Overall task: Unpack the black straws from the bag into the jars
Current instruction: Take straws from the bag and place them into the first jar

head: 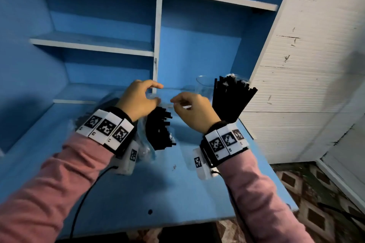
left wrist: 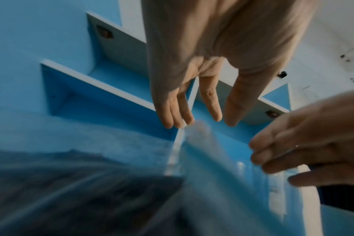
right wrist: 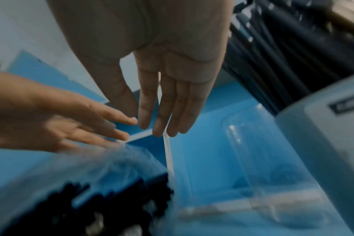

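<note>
Working at the mouth of the clear plastic bag, both hands sit close together above the blue surface — the sensible place to be if the opening has to be spread before anything comes out. The left hand has its fingers bent over the bag's top edge, and the wrist view shows the fingertips touching the film; whether that grip is truly pinching the plastic I cannot tell, the motion blur is too heavy. The right hand looks the same: fingers reaching down to a pale strip along the bag's lip, contact likely, a firm hold not certain.

Inside the bag a bundle of black straws lies slanted on the surface between the two wrists, ends pointing toward the shelving.

Just behind the right hand stands a jar already packed with straws fanning upward, and beside it an empty clear jar — kept near, I'd guess, so the next handful has a short trip.
</note>
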